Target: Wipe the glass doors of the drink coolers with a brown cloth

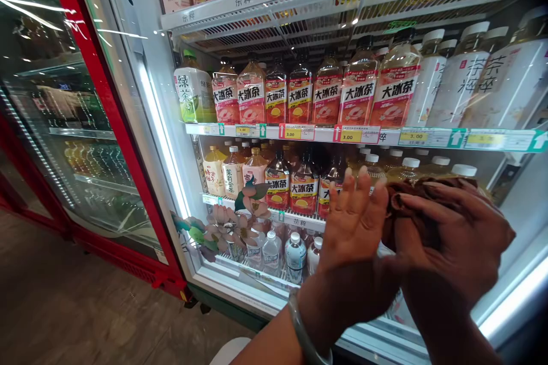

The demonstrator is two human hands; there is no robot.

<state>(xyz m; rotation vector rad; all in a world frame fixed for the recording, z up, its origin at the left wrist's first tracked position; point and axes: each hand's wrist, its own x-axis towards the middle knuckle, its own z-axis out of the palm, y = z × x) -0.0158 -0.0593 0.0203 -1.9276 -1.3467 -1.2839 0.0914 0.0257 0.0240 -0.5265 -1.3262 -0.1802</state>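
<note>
Closest to the lens, a bangle (305,335) is worn on the left wrist. Above it the left hand (353,222) is held flat and open, fingers up, its palm pressed to a brown cloth (417,194), seemingly to steady it. The cloth is bunched under the right hand (454,234), whose grip is closed over it; its long axis runs roughly left to right, in front of the cooler's middle shelf (299,220). Beyond, tea bottles (357,91) are ranked upright, labels outward, behind price tags (351,135). A red-framed glass door (85,97) is swung open at left.
</note>
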